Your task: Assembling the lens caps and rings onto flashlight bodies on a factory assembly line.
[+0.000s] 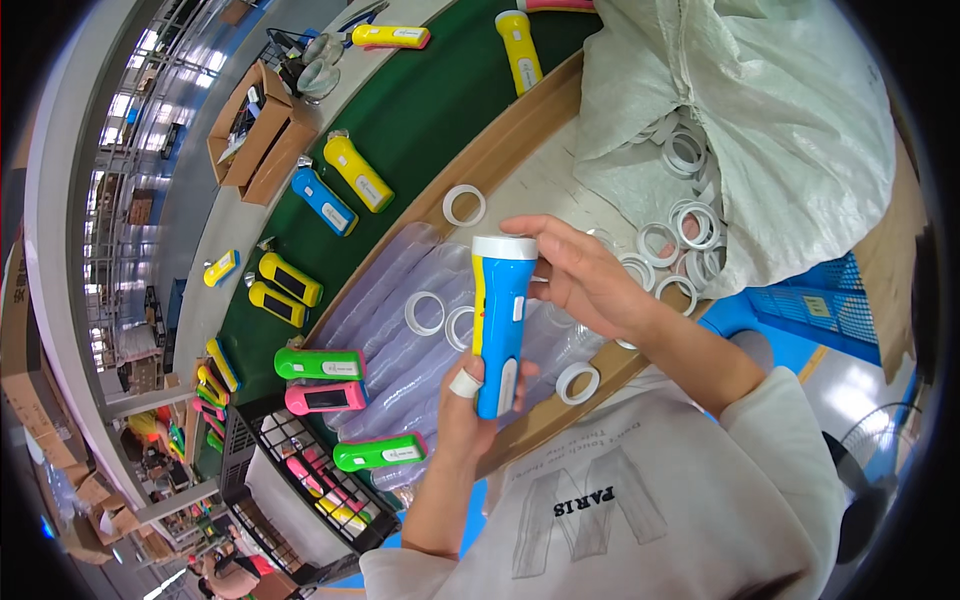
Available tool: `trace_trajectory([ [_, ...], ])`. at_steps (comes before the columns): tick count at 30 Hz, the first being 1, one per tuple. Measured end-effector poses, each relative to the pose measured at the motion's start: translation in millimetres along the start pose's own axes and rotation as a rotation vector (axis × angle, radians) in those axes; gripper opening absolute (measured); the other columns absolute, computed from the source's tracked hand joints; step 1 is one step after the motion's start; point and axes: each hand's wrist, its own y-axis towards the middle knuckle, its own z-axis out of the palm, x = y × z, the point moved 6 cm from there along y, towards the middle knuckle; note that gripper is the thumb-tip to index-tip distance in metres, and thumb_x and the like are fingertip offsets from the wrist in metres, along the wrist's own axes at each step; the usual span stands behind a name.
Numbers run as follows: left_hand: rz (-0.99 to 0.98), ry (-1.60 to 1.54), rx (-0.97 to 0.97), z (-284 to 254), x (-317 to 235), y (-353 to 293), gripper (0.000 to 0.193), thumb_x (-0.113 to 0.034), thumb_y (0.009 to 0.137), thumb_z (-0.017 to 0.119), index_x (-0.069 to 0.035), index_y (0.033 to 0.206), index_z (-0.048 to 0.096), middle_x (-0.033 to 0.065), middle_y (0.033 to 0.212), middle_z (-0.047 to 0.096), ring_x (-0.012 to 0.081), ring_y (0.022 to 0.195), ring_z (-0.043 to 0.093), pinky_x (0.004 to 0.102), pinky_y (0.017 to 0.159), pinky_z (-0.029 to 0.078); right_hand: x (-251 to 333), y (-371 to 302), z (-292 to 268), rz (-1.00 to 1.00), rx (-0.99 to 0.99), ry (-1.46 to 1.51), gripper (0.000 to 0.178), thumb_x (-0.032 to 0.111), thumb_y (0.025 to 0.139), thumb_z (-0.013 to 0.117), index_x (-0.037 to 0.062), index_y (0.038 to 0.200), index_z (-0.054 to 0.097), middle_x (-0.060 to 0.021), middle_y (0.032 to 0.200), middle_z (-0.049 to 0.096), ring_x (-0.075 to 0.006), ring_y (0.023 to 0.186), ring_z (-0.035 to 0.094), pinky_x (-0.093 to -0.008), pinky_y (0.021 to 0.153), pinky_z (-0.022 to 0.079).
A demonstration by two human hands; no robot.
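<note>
A blue and yellow flashlight (503, 320) stands upright in front of me, its white ring-capped head at the top. My left hand (470, 405) is wrapped round its lower body, with white tape on one finger. At the head end, my right hand (580, 270) has its fingers closed on the white ring (504, 247). Loose white rings lie around the hands, one ring (464, 205) beyond the flashlight and another ring (577, 383) nearer me. Clear plastic sleeves with rounded ends (400, 300) lie beneath and to the left.
A green conveyor belt (400, 120) carries several yellow, blue, green and pink flashlights. At right, a pale woven sack (740, 130) spills white rings. A cardboard box (262, 135) stands past the belt. A black crate (235, 455) sits lower left, a blue basket (820, 305) at right.
</note>
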Motion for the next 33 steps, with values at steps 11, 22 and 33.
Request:
trace_trajectory([
  [11, -0.273, -0.624, 0.491, 74, 36, -31, 0.068, -0.047, 0.081, 0.069, -0.002, 0.126, 0.045, 0.0099, 0.073, 0.055, 0.0197, 0.053, 0.052, 0.0297, 0.041, 0.041, -23, -1, 26, -0.086, 0.139, 0.563, 0.027, 0.029, 0.085, 0.065, 0.0138, 0.085, 0.042, -0.0162, 0.103, 0.060, -0.0340, 0.109, 0.059, -0.0460, 0.098, 0.045],
  [22, 0.325, 0.870, -0.169, 17, 8, 2, 0.046, -0.015, 0.079, 0.073, -0.001, 0.117, 0.051, 0.0109, 0.082, 0.064, 0.0258, 0.068, 0.064, 0.0332, 0.061, 0.051, -13, -14, 6, -0.223, -0.235, -0.116, 0.022, 0.016, 0.087, 0.064, 0.0082, 0.097, 0.045, -0.0156, 0.108, 0.057, -0.0259, 0.103, 0.061, -0.0380, 0.091, 0.048],
  [33, -0.255, -0.599, 0.406, 30, 11, 24, 0.065, -0.043, 0.086, 0.063, 0.003, 0.127, 0.045, 0.0139, 0.091, 0.054, 0.0225, 0.064, 0.055, 0.0309, 0.039, 0.045, 11, 9, -12, 0.029, -0.099, -0.120, 0.041, 0.033, 0.100, 0.045, 0.0015, 0.126, 0.048, -0.0092, 0.112, 0.059, -0.0179, 0.104, 0.057, -0.0337, 0.088, 0.046],
])
